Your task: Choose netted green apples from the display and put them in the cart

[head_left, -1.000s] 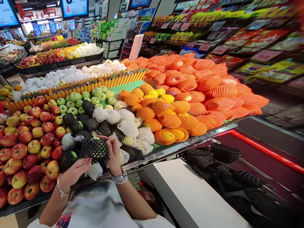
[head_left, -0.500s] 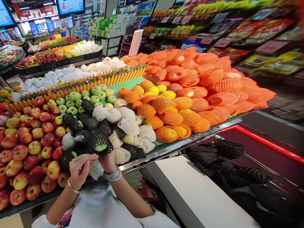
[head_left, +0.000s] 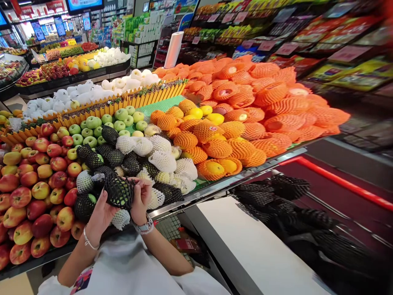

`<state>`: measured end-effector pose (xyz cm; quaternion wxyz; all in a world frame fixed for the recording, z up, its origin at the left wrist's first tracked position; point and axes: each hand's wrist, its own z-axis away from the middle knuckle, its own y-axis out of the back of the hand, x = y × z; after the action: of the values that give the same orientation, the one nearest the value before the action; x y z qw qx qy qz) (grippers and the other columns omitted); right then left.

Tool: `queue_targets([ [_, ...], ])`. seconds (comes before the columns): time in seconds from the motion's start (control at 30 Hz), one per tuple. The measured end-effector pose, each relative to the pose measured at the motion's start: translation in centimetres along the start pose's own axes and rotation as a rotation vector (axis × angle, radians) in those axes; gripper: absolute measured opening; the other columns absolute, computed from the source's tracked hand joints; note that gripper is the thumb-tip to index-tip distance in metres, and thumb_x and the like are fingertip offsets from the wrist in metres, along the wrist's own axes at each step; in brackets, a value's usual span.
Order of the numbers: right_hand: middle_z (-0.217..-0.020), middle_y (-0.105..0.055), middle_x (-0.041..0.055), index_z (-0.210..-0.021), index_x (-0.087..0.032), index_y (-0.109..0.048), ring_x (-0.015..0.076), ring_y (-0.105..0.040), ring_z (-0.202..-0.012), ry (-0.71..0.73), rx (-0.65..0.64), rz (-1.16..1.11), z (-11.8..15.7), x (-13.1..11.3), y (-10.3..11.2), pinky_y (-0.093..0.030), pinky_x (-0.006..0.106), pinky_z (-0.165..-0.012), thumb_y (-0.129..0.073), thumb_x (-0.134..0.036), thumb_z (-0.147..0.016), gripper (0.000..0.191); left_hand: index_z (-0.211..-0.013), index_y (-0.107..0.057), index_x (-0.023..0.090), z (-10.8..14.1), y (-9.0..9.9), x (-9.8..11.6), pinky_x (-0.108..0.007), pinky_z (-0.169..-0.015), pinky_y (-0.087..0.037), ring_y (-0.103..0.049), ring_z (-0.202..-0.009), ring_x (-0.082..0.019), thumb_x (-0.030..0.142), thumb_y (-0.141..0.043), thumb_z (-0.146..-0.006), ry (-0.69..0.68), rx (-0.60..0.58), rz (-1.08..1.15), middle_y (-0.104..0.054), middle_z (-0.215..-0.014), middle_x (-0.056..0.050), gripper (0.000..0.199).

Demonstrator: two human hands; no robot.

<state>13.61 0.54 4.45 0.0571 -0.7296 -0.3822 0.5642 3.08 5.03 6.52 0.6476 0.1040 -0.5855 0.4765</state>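
Between my hands is a green fruit in a black foam net (head_left: 118,191), held above the fruit display. My left hand (head_left: 101,215) cups it from the left and below, thumb against the net. At the other end my right hand (head_left: 141,200) is closed, its fingertips pinching the edge of the net. More black-netted fruits (head_left: 85,207) lie just beyond and to the left. A white-netted fruit (head_left: 120,219) sits below the held one, partly behind my wrists. Several white-netted fruits (head_left: 162,161) are piled to the right.
Red-yellow apples (head_left: 39,190) fill the left side, with green apples (head_left: 93,122) behind. Orange-netted fruits (head_left: 216,148) are heaped at right. A metal edge (head_left: 227,184) borders the display. A white surface (head_left: 245,241) and a red bar (head_left: 344,178) stand at lower right.
The left hand has moved onto the netted fruit's left side. The fruit has turned and come slightly lower left, and the right hand's fingers have come round to its net edge.
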Motion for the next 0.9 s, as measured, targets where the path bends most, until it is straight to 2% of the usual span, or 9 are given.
queue_targets([
  [0.17,-0.085,-0.066,0.0025,-0.086,-0.024,-0.045,0.0203,-0.066,-0.082,0.081,-0.09,0.052,-0.7,-0.2,1.1,-0.052,0.039,-0.077,-0.055,-0.04,-0.094,0.02,-0.125,-0.059,0.02,-0.2,0.0,-1.0,-0.045,-0.097,-0.052,-0.061,-0.114,-0.029,0.056,-0.076,-0.066,0.033,0.048,0.115,-0.065,-0.125,-0.011,0.072],
  [0.3,-0.106,-0.065,0.005,-0.098,-0.024,-0.053,0.019,-0.062,-0.103,0.105,-0.126,0.058,-0.9,-0.3,1.3,-0.049,0.04,-0.093,-0.057,-0.032,-0.094,0.01,-0.133,-0.053,0.021,0.3,0.4,0.0,-0.043,-0.106,-0.045,-0.051,-0.128,-0.03,0.051,-0.074,-0.068,-0.208,0.08,-0.063,-0.059,-0.133,-0.011,0.074],
  [0.4,-0.114,-0.063,0.0061,-0.107,-0.023,-0.056,0.0174,-0.062,-0.103,0.04,-0.086,0.018,-1.3,-0.1,2.0,-0.051,0.038,-0.092,-0.054,-0.032,-0.096,0.014,-0.133,-0.051,0.023,0.6,2.2,3.5,-0.042,-0.113,-0.038,-0.047,-0.133,-0.029,0.041,-0.078,-0.07,-0.63,0.118,-0.526,-0.053,-0.139,-0.01,0.071],
  [0.47,-0.109,-0.065,0.0056,-0.103,-0.022,-0.058,0.0161,-0.064,-0.093,0.023,-0.046,0.021,-1.8,0.1,3.2,-0.052,0.036,-0.087,-0.054,-0.032,-0.096,0.013,-0.135,-0.048,0.022,0.0,3.9,6.9,-0.043,-0.114,-0.036,-0.048,-0.131,-0.028,0.036,-0.078,-0.071,-0.864,0.227,-0.86,-0.052,-0.138,-0.01,0.072],
  [0.53,-0.103,-0.066,0.0051,-0.099,-0.02,-0.059,0.0152,-0.064,-0.085,0.026,0.005,0.056,-2.3,0.4,5.0,-0.052,0.035,-0.084,-0.057,-0.033,-0.094,0.013,-0.135,-0.047,0.019,-1.4,5.7,10.5,-0.045,-0.115,-0.034,-0.049,-0.128,-0.028,0.035,-0.076,-0.074,-1.018,0.372,-1.169,-0.053,-0.135,-0.012,0.069],
  [0.6,-0.098,-0.067,0.005,-0.095,-0.019,-0.06,0.0152,-0.064,-0.081,0.029,0.083,0.11,-2.8,0.5,7.2,-0.052,0.034,-0.08,-0.06,-0.034,-0.091,0.015,-0.133,-0.049,0.015,-3.7,7.2,13.6,-0.046,-0.113,-0.036,-0.049,-0.125,-0.029,0.034,-0.073,-0.076,-1.096,0.392,-1.412,-0.054,-0.13,-0.014,0.065],
  [0.73,-0.094,-0.067,0.0052,-0.092,-0.017,-0.059,0.0151,-0.063,-0.076,0.052,0.324,0.275,-3.3,0.0,12.5,-0.052,0.034,-0.075,-0.062,-0.037,-0.086,0.021,-0.132,-0.05,0.011,-8.3,8.8,16.7,-0.048,-0.11,-0.039,-0.049,-0.123,-0.034,0.027,-0.071,-0.074,-0.982,0.269,-1.782,-0.05,-0.129,-0.017,0.064],
  [0.83,-0.094,-0.065,0.0053,-0.094,-0.015,-0.058,0.0145,-0.062,-0.075,0.107,0.538,0.419,-3.0,-0.9,17.5,-0.051,0.034,-0.076,-0.059,-0.039,-0.085,0.025,-0.129,-0.053,0.01,-10.4,9.3,17.0,-0.05,-0.106,-0.042,-0.05,-0.121,-0.036,0.026,-0.071,-0.073,-0.845,0.099,-2.026,-0.048,-0.13,-0.016,0.061],
  [0.9,-0.095,-0.062,0.0055,-0.095,-0.015,-0.056,0.0135,-0.06,-0.075,0.144,0.679,0.498,-2.5,-1.4,21.5,-0.051,0.034,-0.077,-0.056,-0.038,-0.086,0.025,-0.128,-0.053,0.01,-11.2,9.5,16.9,-0.049,-0.106,-0.041,-0.05,-0.119,-0.033,0.037,-0.065,-0.082,-0.853,-0.035,-2.11,-0.047,-0.129,-0.013,0.055],
])
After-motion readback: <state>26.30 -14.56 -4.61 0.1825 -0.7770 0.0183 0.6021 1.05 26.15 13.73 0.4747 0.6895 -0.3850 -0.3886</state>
